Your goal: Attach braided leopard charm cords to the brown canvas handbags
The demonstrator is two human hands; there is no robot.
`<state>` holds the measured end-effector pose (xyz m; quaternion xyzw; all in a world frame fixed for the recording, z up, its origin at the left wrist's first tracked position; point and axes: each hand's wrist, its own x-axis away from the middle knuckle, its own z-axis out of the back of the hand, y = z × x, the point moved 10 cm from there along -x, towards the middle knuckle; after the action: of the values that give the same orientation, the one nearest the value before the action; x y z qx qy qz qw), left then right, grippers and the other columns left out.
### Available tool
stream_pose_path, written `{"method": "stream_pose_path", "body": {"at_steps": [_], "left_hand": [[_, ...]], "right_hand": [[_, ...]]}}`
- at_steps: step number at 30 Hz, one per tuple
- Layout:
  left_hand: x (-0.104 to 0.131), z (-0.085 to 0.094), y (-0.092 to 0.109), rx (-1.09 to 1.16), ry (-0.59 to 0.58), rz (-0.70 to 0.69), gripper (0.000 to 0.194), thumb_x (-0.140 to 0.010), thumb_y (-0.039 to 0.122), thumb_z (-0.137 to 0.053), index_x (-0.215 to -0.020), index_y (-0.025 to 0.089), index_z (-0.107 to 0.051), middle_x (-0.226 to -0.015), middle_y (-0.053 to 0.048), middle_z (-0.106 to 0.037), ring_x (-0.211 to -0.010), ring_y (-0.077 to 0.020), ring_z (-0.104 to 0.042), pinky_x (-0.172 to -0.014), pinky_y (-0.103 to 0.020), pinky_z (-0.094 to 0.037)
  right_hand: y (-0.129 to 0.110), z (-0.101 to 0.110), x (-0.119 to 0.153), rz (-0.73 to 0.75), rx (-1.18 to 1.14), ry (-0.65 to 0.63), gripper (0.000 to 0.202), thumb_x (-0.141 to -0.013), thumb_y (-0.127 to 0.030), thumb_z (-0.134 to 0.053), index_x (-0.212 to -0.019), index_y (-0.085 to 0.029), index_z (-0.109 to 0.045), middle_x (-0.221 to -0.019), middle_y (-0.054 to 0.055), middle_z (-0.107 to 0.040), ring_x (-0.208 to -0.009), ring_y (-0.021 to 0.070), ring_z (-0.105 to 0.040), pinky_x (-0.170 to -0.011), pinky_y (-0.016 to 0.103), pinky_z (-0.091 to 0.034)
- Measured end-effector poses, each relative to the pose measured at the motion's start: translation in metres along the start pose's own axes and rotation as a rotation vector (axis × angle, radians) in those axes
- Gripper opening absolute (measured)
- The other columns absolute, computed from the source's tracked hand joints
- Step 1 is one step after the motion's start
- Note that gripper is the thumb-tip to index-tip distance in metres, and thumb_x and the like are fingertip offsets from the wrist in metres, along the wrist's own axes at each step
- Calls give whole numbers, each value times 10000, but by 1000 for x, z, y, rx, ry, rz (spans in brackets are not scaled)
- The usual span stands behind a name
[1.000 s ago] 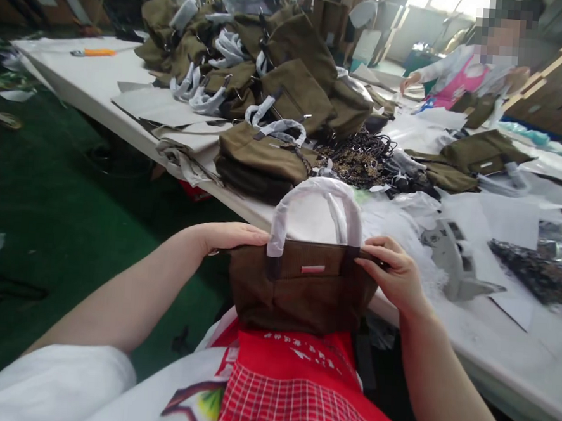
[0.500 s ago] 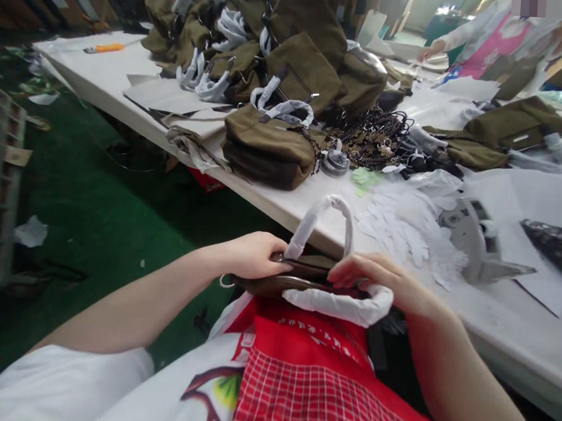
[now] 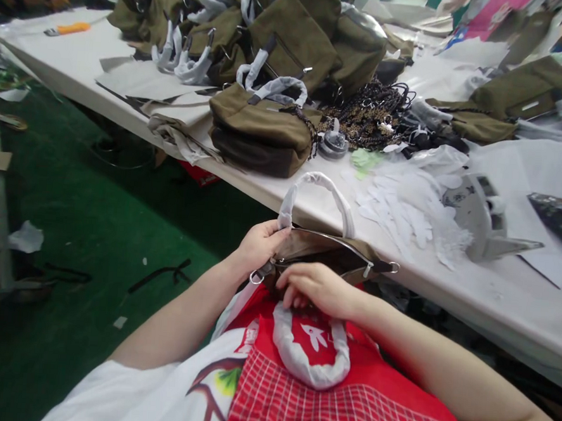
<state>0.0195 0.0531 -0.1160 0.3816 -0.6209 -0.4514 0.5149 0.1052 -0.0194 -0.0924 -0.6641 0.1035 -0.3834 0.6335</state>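
Against my apron, an olive handbag (image 3: pixel 363 248) has its top zipper open and its dark inside showing. My left hand (image 3: pixel 261 244) is closed on the bag's left end, thumb on top, by the foot of the far handle (image 3: pixel 317 178). The fingers of my right hand (image 3: pixel 321 289) curl over the near rim; their tips are partly hidden. Wrapped in white, the near handle (image 3: pixel 310 372) hangs down over the red apron (image 3: pixel 365 393). A metal ring (image 3: pixel 394 267) shows at the bag's right end, close to the zipper pull (image 3: pixel 367 269).
Another olive handbag (image 3: pixel 262 130) stands on the white table (image 3: pixel 244 181), before a heap of similar bags (image 3: pixel 296 40). Chains (image 3: pixel 372 114), white paper pieces (image 3: pixel 395 211) and a grey tape dispenser (image 3: pixel 480 216) lie to the right. A co-worker's pink apron (image 3: pixel 497 14) shows at the back.
The bag's mouth has opened wider. My right hand has moved left from the bag's right side to its near rim. The near handle has dropped over the apron. The view has shifted.
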Motion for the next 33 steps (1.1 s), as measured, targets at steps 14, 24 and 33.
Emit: {"method": "stream_pose_path", "body": {"at_steps": [14, 24, 33], "left_hand": [[5, -16, 14, -48, -142, -6, 441, -741, 509, -732, -977, 137, -726, -947, -62, -738, -861, -208, -660, -776, -291, -504], [1, -17, 7, 16, -54, -5, 399, -774, 469, -699, -972, 122, -701, -907, -69, -735, -827, -209, -670, -779, -315, -522], [5, -29, 11, -170, -139, -75, 337, -836, 421, -639, -1022, 151, -716, -921, -52, -744, -860, -211, -680, -799, -306, -528]], "right_hand": [[27, 26, -21, -115, 380, 269, 293, -949, -290, -480, -707, -177, -600, -642, 42, -633, -527, 127, -542, -528, 244, -391], [42, 32, -20, -204, 100, 292, 219, -896, -188, -468, -708, -165, -577, -539, 1, -583, -428, 108, -492, -474, 222, -389], [36, 23, -17, -155, 396, 336, 221, -895, -203, -485, -774, -134, -658, -725, 97, -696, -571, 165, -606, -596, 274, -467]]}}
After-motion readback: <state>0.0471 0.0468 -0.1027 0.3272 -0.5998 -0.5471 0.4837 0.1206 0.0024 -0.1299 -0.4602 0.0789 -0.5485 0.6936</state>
